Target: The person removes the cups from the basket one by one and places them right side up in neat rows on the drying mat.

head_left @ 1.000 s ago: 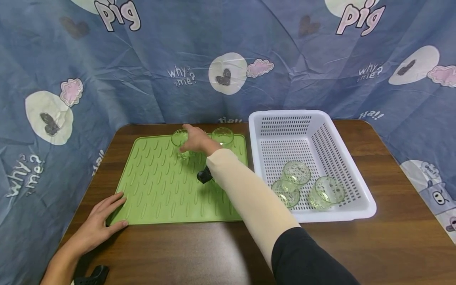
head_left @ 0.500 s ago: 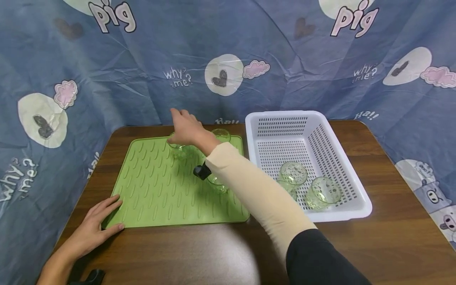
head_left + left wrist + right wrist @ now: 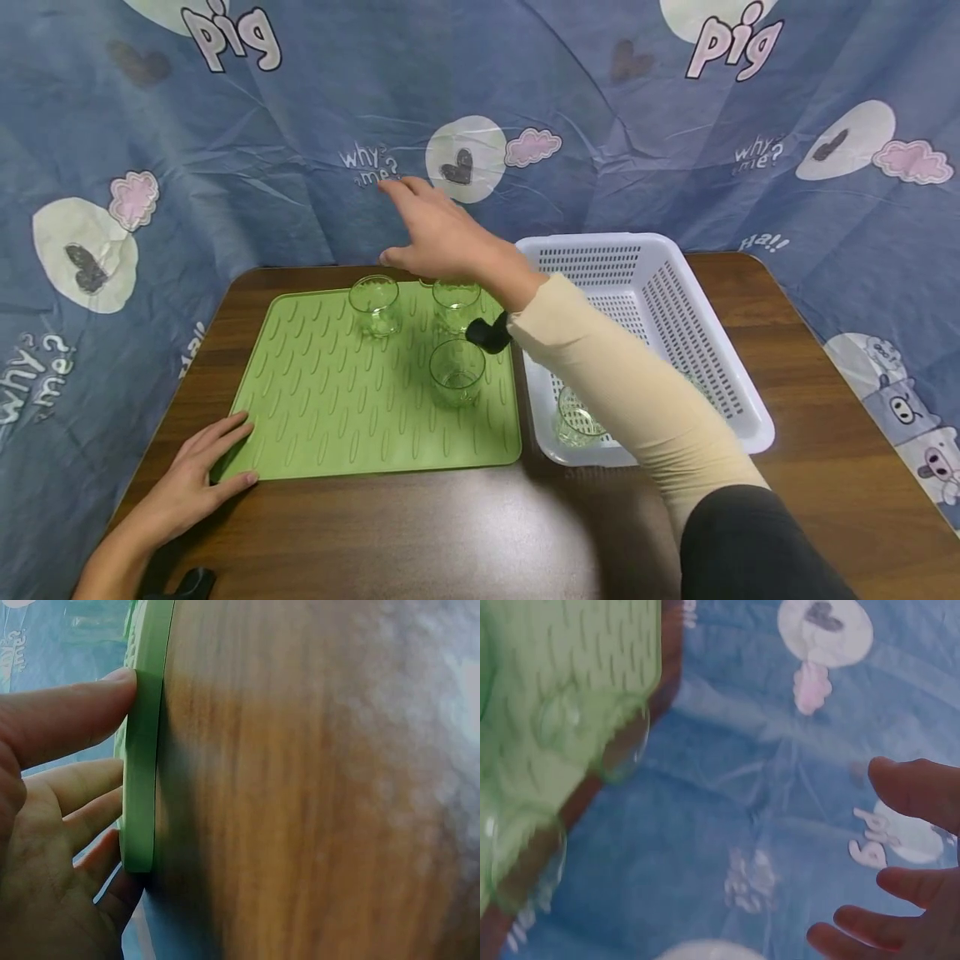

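While left hand presses the mat flat-fingered, right hand hovers, grip spread.

The right forearm hid most of the white basket floor, so only one glass showed there, part-covered at the basket's near wall. The right wrist view was blurred: two glasses beside the green mat were only smeared outlines, and the right hand was cut by the frame edge. The left hand was cropped at the mat's corner, its fingertips hidden behind the mat rim.
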A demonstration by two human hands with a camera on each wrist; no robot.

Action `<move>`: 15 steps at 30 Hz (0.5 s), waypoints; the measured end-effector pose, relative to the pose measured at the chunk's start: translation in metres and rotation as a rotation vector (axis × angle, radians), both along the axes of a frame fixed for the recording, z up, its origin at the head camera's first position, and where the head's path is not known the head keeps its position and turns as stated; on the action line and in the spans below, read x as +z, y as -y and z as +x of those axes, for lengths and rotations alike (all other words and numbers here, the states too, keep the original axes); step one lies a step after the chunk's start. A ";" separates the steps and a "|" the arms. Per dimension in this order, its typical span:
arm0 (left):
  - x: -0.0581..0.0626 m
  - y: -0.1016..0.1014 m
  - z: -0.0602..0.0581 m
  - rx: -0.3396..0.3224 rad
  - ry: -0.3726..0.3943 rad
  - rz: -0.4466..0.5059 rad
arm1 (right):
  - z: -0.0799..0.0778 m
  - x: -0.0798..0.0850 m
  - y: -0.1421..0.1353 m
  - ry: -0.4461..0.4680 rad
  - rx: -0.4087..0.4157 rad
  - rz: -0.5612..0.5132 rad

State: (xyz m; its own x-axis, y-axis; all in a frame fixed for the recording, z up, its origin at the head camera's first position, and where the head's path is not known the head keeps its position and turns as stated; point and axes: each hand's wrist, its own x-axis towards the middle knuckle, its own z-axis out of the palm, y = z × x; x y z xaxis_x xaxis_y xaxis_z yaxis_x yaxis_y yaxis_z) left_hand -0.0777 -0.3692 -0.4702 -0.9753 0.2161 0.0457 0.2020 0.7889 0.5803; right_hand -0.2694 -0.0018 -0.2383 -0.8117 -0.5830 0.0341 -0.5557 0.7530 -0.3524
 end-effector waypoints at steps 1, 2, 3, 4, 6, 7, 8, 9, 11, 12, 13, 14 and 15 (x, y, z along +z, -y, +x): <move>0.000 0.000 0.000 0.001 0.001 0.002 | 0.000 0.002 -0.007 -0.014 -0.001 -0.005; -0.001 0.000 0.000 0.001 -0.001 0.004 | 0.000 0.004 -0.015 -0.026 -0.001 -0.012; -0.001 0.001 0.001 0.001 0.000 0.006 | 0.001 0.005 -0.023 -0.038 0.004 -0.025; -0.002 0.001 0.001 0.000 -0.003 0.008 | 0.001 0.005 -0.031 -0.047 0.006 -0.031; -0.003 0.001 0.002 -0.002 -0.004 0.013 | 0.001 0.004 -0.050 -0.059 0.003 -0.040; -0.003 0.001 0.002 -0.003 -0.006 0.014 | 0.002 0.002 -0.060 -0.069 0.004 -0.044; -0.003 0.001 0.002 -0.005 -0.010 0.017 | 0.002 -0.001 -0.070 -0.071 0.004 -0.052; -0.003 0.000 0.002 -0.007 -0.011 0.017 | 0.003 -0.003 -0.080 -0.073 0.000 -0.054; -0.002 0.000 0.001 -0.010 -0.019 0.016 | 0.006 -0.008 -0.101 -0.077 -0.013 -0.048; -0.001 0.000 0.000 -0.011 -0.020 0.016 | 0.007 -0.011 -0.111 -0.076 -0.021 -0.044; -0.001 0.000 0.000 -0.013 -0.021 0.015 | 0.009 -0.014 -0.120 -0.076 -0.029 -0.039; -0.001 0.000 -0.001 -0.015 -0.016 0.014 | 0.010 -0.017 -0.130 -0.071 -0.041 -0.034; 0.000 0.000 -0.001 -0.016 -0.012 0.010 | 0.012 -0.019 -0.139 -0.068 -0.053 -0.028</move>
